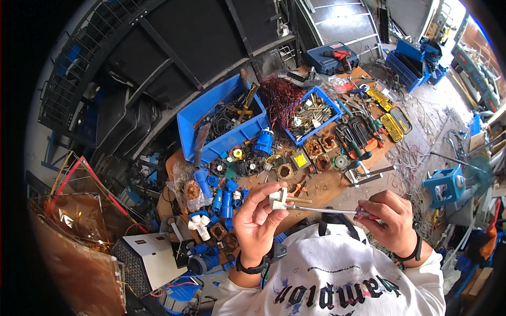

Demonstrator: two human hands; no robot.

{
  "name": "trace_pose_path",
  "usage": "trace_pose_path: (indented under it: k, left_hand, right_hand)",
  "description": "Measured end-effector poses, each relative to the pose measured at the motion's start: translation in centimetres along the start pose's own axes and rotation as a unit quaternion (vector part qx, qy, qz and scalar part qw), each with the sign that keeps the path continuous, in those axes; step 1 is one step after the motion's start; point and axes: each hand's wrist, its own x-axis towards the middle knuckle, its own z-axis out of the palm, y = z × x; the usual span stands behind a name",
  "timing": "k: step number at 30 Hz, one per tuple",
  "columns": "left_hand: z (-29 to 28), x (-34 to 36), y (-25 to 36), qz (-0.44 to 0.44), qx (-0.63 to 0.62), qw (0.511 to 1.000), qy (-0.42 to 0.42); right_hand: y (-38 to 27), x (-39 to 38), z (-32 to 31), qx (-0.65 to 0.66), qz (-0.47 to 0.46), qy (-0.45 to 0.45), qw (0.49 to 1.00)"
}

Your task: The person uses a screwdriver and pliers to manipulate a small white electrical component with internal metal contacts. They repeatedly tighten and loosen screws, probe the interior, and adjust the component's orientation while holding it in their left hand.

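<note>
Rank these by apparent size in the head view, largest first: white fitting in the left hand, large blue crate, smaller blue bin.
1. Large blue crate
2. Smaller blue bin
3. White fitting, though it is nearer the camera.

A large blue bin [237, 135] stands near a smaller blue tray [319, 127] of metal fasteners [311, 111], and a red-and-black drill [342, 56] rests on a blue case [317, 62].
</note>
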Motion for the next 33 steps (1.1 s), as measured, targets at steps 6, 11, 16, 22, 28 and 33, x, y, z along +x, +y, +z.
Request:
trace_pose_path:
  k: [6,11,16,22,28,33]
  left_hand:
    - [1.2,-0.8,-1.0,-0.01,0.005,0.999,0.034]
    - [3.6,-1.1,-0.7,-0.023,0.031,0.997,0.066]
    - [7.4,-1.3,-0.4,-0.004,0.094,0.988,0.122]
    - [12.0,-1.8,-1.5,-0.009,0.108,0.978,0.181]
    - [15.6,-2.6,-1.7,-0.003,0.127,0.962,0.24]
    - [17.1,-1.9,-1.2,-0.003,0.14,0.96,0.243]
  right_hand:
    - [1.5,0.2,-1.4,0.118,0.087,-0.164,0.976]
    - [4.7,0.4,-2.5,0.132,0.046,-0.183,0.973]
    - [7.7,0.5,-3.4,0.052,-0.11,-0.019,0.992]
    - [11.5,1.6,-6.6,0.246,-0.016,-0.221,0.944]
    - [14.4,1.7,-7.2,0.271,-0.049,-0.279,0.92]
    - [14.8,2.0,-7.6,0.131,-0.177,-0.105,0.97]
